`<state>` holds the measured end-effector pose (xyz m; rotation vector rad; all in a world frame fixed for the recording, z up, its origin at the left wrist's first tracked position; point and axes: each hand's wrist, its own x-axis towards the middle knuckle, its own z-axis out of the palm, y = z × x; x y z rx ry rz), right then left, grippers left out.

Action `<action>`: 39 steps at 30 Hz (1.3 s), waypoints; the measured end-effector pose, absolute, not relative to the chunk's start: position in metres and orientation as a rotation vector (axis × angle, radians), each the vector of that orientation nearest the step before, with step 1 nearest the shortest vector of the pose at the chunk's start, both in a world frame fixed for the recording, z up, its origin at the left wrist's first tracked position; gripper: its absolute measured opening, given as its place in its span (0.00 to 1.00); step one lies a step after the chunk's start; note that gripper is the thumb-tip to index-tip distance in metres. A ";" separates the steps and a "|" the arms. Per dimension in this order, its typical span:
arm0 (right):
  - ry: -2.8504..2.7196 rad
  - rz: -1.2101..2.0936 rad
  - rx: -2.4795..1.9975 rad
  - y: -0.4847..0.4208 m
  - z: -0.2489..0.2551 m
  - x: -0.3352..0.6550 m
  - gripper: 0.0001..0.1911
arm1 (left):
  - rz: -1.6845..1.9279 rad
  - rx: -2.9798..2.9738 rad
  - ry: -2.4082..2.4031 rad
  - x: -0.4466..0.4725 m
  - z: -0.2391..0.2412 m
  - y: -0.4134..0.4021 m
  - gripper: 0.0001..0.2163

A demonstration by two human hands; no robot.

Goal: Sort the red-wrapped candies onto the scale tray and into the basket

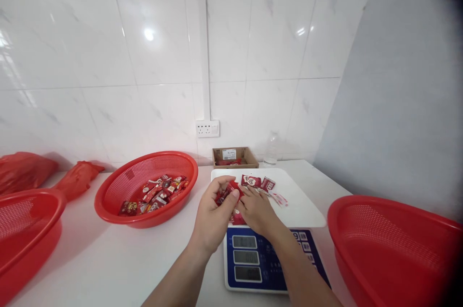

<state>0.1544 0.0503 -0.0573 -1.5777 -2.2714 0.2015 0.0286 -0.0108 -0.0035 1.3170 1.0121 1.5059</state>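
Over the left part of the scale's white tray (304, 201), my left hand (211, 222) is closed around a few small red snack packets (224, 193). My right hand (258, 213) is just beside it, its bent fingers pressed to a red packet at the left hand's fingertips. Part of that grip is hidden. Behind the right hand lie red printed packets (251, 181) and a pink-and-white one (279, 200) on the tray. Another red packet (237, 218) shows beneath the hands. The scale's blue panel (265, 268) has three displays, partly covered by my right forearm.
A red basket (108, 196) with many mixed packets stands left. Other red baskets are at far left (32, 244) and right (361, 249). Behind the scale are a cardboard box (249, 158) and a clear bottle (271, 148). Red plastic bags (77, 181) lie by the wall.
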 end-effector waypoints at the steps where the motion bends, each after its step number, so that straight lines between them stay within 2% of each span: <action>1: -2.264 0.223 -1.539 0.051 -0.057 0.155 0.23 | 1.509 1.316 1.008 0.029 -0.003 -0.011 0.12; 4: -2.201 0.225 -1.523 0.057 -0.056 0.164 0.23 | 1.507 1.294 0.981 0.028 -0.002 -0.010 0.12; 8: -2.035 0.110 -1.851 0.063 -0.054 0.190 0.24 | 1.515 1.281 0.956 0.027 -0.002 -0.009 0.12; 12: -1.999 0.150 -2.003 0.065 -0.054 0.213 0.25 | 1.525 1.277 0.957 0.025 -0.003 -0.008 0.12; 20: -1.909 0.139 -1.854 0.066 -0.049 0.214 0.26 | 1.524 1.273 0.974 0.025 -0.004 -0.009 0.12; 25: -1.989 0.232 -1.614 0.065 -0.050 0.202 0.19 | 1.531 1.281 0.965 0.026 -0.005 -0.007 0.12; 29: -2.155 0.287 -1.688 0.063 -0.056 0.191 0.22 | 1.531 1.285 0.969 0.026 -0.005 -0.007 0.13; 34: -2.100 0.181 -1.785 0.065 -0.060 0.190 0.17 | 1.533 1.256 0.971 0.027 -0.003 -0.009 0.12; 39: -1.888 0.227 -1.786 0.070 -0.062 0.195 0.15 | 1.523 1.241 0.966 0.030 -0.003 -0.008 0.13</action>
